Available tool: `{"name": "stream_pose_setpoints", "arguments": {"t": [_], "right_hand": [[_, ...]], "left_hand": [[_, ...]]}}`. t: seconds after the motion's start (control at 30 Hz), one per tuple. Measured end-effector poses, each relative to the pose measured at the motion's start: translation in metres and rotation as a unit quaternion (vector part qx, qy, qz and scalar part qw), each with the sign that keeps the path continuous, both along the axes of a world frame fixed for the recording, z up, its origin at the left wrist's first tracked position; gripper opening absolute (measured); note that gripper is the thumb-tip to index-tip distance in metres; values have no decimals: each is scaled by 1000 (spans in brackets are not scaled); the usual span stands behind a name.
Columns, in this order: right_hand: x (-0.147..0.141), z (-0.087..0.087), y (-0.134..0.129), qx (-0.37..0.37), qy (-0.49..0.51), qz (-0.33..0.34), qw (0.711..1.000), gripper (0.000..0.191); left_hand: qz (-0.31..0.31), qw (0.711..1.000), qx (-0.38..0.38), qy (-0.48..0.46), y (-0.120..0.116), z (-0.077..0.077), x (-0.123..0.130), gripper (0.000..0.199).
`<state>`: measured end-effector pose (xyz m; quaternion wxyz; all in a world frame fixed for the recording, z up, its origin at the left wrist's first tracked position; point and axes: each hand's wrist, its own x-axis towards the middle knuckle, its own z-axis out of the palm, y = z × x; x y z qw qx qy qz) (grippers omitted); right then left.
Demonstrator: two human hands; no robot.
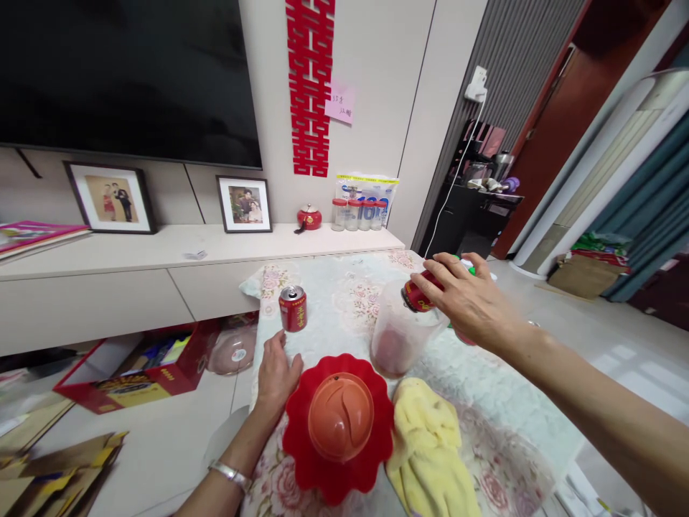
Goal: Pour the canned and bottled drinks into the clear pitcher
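Note:
My right hand [471, 298] grips a red drink can [418, 294], tipped on its side with its end over the mouth of a translucent plastic tub [390, 337]. Something reddish shows in the lower part of the tub. My left hand [275, 372] lies on the tablecloth, holding nothing, its fingers apart. Just beyond its fingertips a second red can [293, 309] stands upright. Nearest me, a red scalloped dish [339, 485] bears an orange domed piece [341, 416]. To its right lies a crumpled yellow cloth [428, 438].
The table wears a floral tablecloth [328, 287]. Behind it runs a white cabinet [291, 248] with framed photos [245, 205], red-lidded jars [352, 215] and a small red pot [309, 217]. A red box [145, 380] and flattened cardboard [64, 474] lie on the floor at left.

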<state>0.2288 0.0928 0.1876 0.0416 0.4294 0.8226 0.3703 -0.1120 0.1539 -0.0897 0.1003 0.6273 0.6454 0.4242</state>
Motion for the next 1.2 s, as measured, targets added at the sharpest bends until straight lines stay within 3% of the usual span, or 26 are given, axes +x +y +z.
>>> {"name": "stream_pose_setpoints", "arguments": {"t": [0.3,0.43,0.57,0.7,0.8,0.97,1.03,1.13,1.2], "right_hand": [[6,-5,1,-8,34,-16,999,56],[19,-7,5,-15,168,-69,983,60],[34,-7,-2,-93,371,-70,922,62],[39,-12,-30,-113,577,-52,807,71],[32,-26,-63,-171,731,-21,660,83],[-7,-66,-107,-354,815,16,459,74],[-26,-85,-111,-410,827,25,384,71],[-50,-108,-108,-443,845,37,298,66],[-63,-118,-103,-465,848,51,249,61]], "left_hand": [[-8,1000,-10,-12,-1,5,0,58],[-9,999,-15,-33,-2,6,1,57],[-11,998,-19,-66,-4,8,2,56],[-13,994,-25,-109,-7,15,4,56],[-9,988,-35,-148,-9,21,4,54],[-5,971,-64,-229,-21,38,7,51],[-22,964,-69,-254,-34,52,12,49],[-88,955,-68,-275,-62,86,26,45],[-184,926,-95,-315,-83,110,36,52]]}}
